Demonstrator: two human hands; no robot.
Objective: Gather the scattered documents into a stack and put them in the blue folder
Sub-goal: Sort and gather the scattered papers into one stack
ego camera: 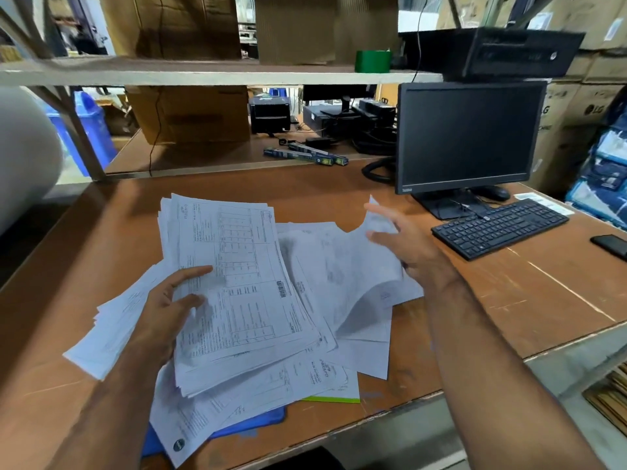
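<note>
My left hand (169, 307) grips a thick stack of printed documents (237, 283) by its left edge, lifted and tilted over the brown desk. My right hand (403, 245) pinches a single curled sheet (359, 266) by its far corner, bending it upward. More loose white papers (366, 344) lie spread on the desk beneath and around the stack. The blue folder (258, 423) lies flat near the front edge, mostly hidden under papers, with only its lower right part showing.
A black keyboard (498, 228) and monitor (468, 137) stand at the right, a mouse (492, 192) behind. A black phone (610, 245) lies at the far right. A green sheet edge (332, 399) shows under the papers. Shelves with boxes run along the back.
</note>
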